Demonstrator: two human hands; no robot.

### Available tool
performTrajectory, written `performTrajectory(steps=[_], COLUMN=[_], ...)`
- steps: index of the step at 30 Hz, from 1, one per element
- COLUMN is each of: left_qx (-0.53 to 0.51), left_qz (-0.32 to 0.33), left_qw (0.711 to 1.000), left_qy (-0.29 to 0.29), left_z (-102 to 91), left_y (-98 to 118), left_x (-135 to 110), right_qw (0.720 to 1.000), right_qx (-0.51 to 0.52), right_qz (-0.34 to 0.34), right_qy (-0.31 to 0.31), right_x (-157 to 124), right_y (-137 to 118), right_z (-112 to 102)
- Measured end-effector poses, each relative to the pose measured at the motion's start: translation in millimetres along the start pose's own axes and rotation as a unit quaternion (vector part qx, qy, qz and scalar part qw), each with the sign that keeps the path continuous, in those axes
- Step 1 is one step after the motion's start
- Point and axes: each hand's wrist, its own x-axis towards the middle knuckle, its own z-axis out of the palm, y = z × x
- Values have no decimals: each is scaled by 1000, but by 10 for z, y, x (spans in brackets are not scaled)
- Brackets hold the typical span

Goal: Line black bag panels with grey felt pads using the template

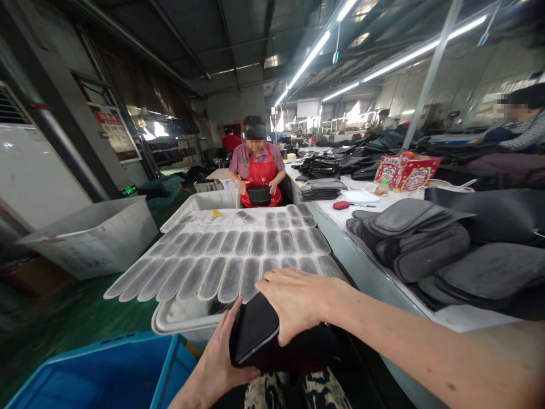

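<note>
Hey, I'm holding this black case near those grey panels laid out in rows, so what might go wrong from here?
The black case is tilted between your left-hand grip and right-hand grip; if either loosens, it might slip and get scuffed.

Your right-hand grip appears close to the near row of grey panels, so a sideways move may knock some askew.

That row's ends jut out above the white bin, so a bumped panel could drop in.
</note>
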Motion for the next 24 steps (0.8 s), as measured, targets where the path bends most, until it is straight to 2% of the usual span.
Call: performTrajectory(steps=[3, 9, 14, 16, 18, 21, 24], left_qx=[-32, -10, -96, -89, -36, 57, 106], left_qz=[6, 22, 19, 11, 11, 41, 58], left_qw=[999, 998, 992, 992, 996, 994, 988], left_qy=[-7, -66, -82, -86, -82, -89, -93], left_z=[-15, -145, -185, -196, -226, -301, -376], left_y=[-87, 18, -111, -129, -57, 176, 358], left_x=[-13, 82, 96, 112, 149, 227, 297], right_qw=[1000, 997, 994, 992, 987, 974, 963], right_qx=[8, 62, 91, 109, 138, 187, 228], right_qz=[-1, 12, 6, -1, -8, -4, 11], right_qy=[2, 50, 58, 61, 80, 125, 143], right_x=[20, -6, 169, 169, 98, -70, -161], right_y=[-33, 95, 108, 140, 202, 319, 388], right_z=[20, 172, 191, 201, 226, 287, 355])
